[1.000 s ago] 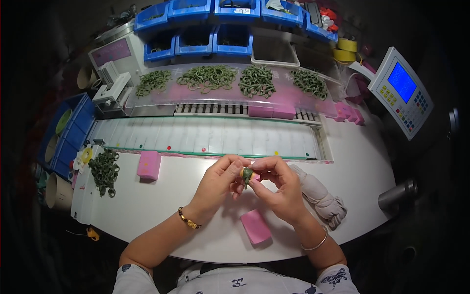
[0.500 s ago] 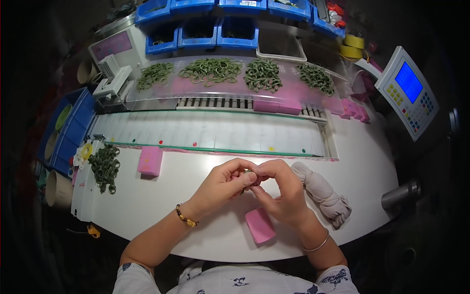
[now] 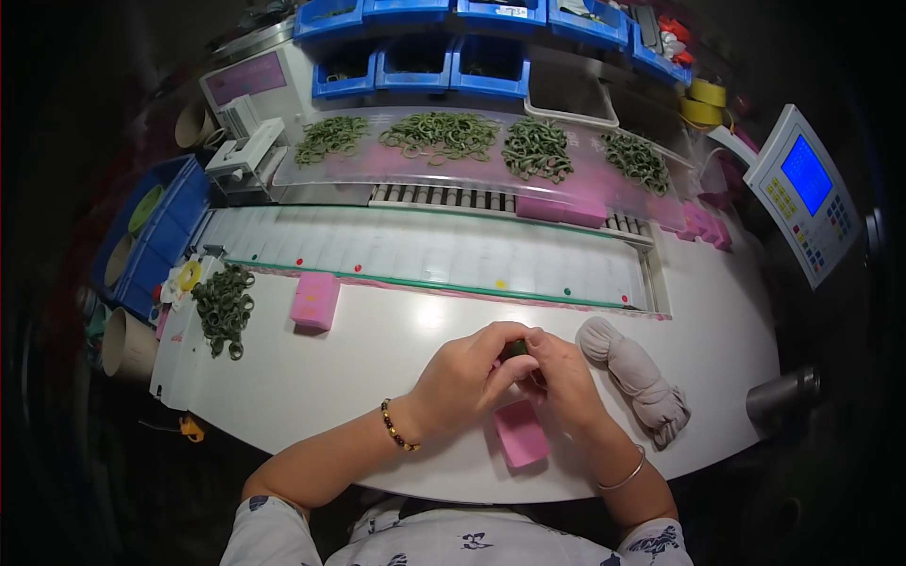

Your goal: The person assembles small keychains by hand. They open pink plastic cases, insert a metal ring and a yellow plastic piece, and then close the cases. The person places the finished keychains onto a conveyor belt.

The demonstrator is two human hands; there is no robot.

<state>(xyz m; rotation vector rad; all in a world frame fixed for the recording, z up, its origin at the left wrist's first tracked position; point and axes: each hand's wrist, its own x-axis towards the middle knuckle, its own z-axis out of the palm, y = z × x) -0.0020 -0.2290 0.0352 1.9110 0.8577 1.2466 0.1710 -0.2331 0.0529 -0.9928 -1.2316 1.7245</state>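
Note:
My left hand [image 3: 461,375] and my right hand [image 3: 564,379] meet over the front of the white table, fingers curled together. Between the fingertips of both shows a small dark green piece [image 3: 516,349], mostly hidden; its shape I cannot make out. Just below the hands, a pink block [image 3: 522,443] lies on the tabletop, partly covered by them. To the right of my right hand rests a bundled greyish-white cloth [image 3: 634,382]. Another pink block [image 3: 316,300] sits farther left, beside a heap of dark green rings [image 3: 224,311].
Beyond the hands runs a white conveyor [image 3: 425,250] with coloured dots along its green edge. Green ring piles [image 3: 442,134] lie on a translucent shelf behind it, below blue bins [image 3: 413,66]. A keypad panel with a blue screen [image 3: 807,179] stands at right; a grey cylinder [image 3: 783,396] at the right edge.
The whole view has shifted, so the scene sits farther right. My hands have closed more around the green piece and come slightly nearer. The conveyor's coloured dots have moved left.

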